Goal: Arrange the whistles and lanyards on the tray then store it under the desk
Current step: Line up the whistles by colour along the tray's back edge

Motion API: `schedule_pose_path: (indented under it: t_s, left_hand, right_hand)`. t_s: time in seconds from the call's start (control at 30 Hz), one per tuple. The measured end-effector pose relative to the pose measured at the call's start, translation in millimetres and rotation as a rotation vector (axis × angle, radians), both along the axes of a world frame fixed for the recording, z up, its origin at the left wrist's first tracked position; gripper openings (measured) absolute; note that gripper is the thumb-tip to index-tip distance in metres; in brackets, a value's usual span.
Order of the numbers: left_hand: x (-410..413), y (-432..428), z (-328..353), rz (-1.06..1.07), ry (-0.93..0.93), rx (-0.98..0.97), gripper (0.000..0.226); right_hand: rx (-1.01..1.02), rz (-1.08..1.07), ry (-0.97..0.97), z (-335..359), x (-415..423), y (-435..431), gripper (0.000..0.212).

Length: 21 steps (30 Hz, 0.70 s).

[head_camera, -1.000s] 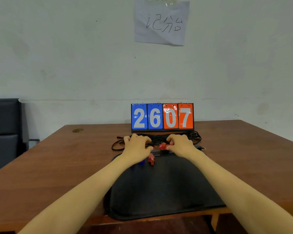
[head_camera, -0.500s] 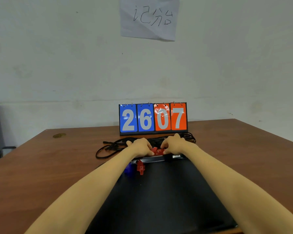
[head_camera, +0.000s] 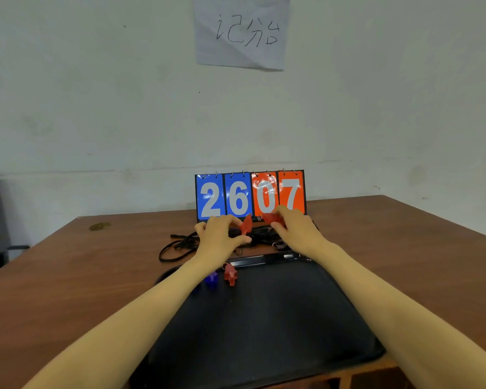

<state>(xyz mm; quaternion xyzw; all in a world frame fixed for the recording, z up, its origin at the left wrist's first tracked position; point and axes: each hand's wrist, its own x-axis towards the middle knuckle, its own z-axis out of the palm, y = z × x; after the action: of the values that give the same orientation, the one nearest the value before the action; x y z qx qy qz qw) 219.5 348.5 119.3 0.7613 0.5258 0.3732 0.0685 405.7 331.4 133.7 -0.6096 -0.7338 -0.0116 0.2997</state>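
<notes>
Head view, both forearms reaching forward over a black tray (head_camera: 278, 318) that lies on a brown wooden desk (head_camera: 68, 276), its near edge hanging at the desk's front. Left hand (head_camera: 220, 237) raised just beyond the tray's far rim, fingers curled and pinching a red whistle (head_camera: 246, 224) held up on end above the cords. Right hand (head_camera: 295, 231) level with it, just to the right, fingers closed round a second red whistle (head_camera: 272, 218); only part of that one shows past the knuckles, and it is motion-blurred. The two held whistles sit near each other but apart. Beneath and behind the hands, a tangle of black lanyards (head_camera: 180, 245) lies on the desk, one loop trailing left; a metal ring shows near the right wrist. On the tray's far-left corner: a red whistle on the tray (head_camera: 230, 274) and a blue whistle (head_camera: 211, 279) just beside it, the blue one partly hidden by the left forearm. Behind everything, a flip scoreboard (head_camera: 250, 196) stands upright reading 26 on blue cards, 07 on orange. Handwritten paper sheet (head_camera: 242, 32) taped to the wall above.
</notes>
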Motion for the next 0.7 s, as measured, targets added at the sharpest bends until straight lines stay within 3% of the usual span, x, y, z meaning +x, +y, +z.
schedule_pose_path:
  t_s: [0.17,0.4,0.53,0.7]
  left_hand:
    - [-13,-44,5,-0.097,-0.072,-0.121,0.03]
    - [-11,-72,-5,-0.088,0.03,-0.237,0.033]
    - [-5,-73,-4,-0.023,0.401,-0.09,0.036]
    - [7,-68,1,-0.105,0.917,0.125,0.031]
  right_hand:
    - [0.056,0.049,0.223,7,1,-31,0.028]
    - [-0.04,0.067,0.211,-13,-6,-67,0.025]
    - [-0.055,0.059,0.189,-18,-7,-77,0.024]
    - [-0.044,0.055,0.192,-19,-2,-79,0.023]
